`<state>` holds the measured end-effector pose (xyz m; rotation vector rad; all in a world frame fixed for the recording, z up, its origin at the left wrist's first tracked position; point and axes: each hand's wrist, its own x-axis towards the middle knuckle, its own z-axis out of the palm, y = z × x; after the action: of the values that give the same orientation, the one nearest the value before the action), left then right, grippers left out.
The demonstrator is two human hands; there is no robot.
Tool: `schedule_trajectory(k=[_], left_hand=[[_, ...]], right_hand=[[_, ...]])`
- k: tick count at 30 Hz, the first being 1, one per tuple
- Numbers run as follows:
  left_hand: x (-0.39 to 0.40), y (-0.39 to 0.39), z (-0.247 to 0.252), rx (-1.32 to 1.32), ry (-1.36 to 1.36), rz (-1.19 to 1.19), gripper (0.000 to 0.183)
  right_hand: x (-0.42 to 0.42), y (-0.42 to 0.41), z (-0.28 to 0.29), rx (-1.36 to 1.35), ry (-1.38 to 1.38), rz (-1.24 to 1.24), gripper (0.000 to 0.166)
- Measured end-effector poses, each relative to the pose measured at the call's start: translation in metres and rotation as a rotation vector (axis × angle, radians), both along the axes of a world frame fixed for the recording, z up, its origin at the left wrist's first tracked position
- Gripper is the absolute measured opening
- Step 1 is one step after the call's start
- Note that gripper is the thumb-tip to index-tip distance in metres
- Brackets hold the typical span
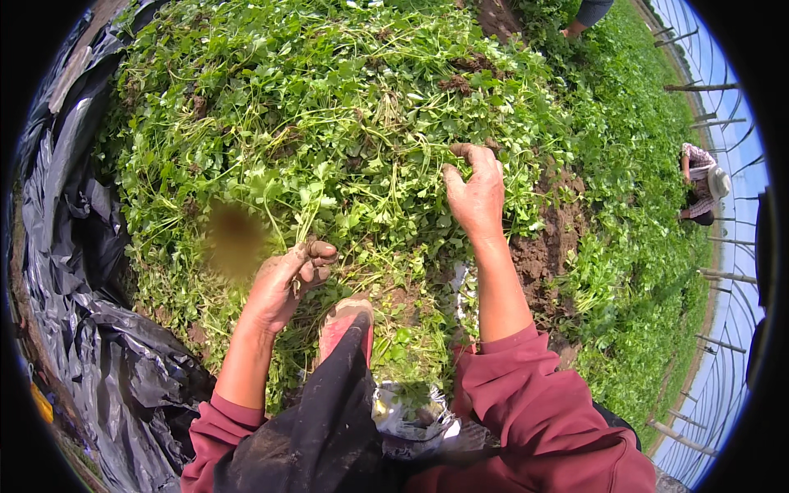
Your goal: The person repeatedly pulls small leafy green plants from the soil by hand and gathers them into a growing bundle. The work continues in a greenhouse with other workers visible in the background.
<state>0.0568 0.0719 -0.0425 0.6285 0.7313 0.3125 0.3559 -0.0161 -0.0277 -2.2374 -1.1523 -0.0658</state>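
Between the thumb and fingers of my left hand [294,277] is a small bunch of leafy green seedlings [311,209], its stems pinched and its leaves pointing away from me. Soil coats the fingertips of both hands. My right hand [476,188] is farther forward, thumb and index finger apart, over a thick layer of pulled leafy plants [394,123]. No plant is plainly held in it, though its other fingers are partly hidden. Clods of soil and roots [456,83] cling to some of the plants. A dark blur covers a spot left of centre.
Black plastic sheeting [80,246] lies crumpled along the left. Bare soil [551,240] runs right of the plants, beside a growing green bed [647,265]. A white woven sack [407,413] is near my red shoe [348,320]. Two other people work at the right and upper right.
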Motion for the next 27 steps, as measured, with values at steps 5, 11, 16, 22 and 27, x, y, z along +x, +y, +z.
schedule_trajectory(k=[5,11,16,22,27], left_hand=[[0.024,0.0,-0.046,0.089,0.24,-0.231,0.027],[-0.05,-0.013,-0.043,0.358,0.514,-0.483,0.031],[-0.094,-0.017,-0.013,0.419,0.597,-0.837,0.028],[-0.073,-0.002,0.041,0.156,0.471,-0.684,0.028],[-0.054,0.008,0.036,0.682,0.516,-0.442,0.023]], right_hand=[[0.024,0.022,-0.013,-0.58,-0.317,0.144,0.035],[0.031,-0.025,0.011,-0.422,-0.323,0.452,0.027],[0.037,-0.047,0.022,-0.582,-0.192,0.516,0.034],[0.013,-0.034,0.025,-0.535,-0.041,0.228,0.066],[-0.005,-0.005,-0.007,-0.374,-0.255,0.199,0.053]])
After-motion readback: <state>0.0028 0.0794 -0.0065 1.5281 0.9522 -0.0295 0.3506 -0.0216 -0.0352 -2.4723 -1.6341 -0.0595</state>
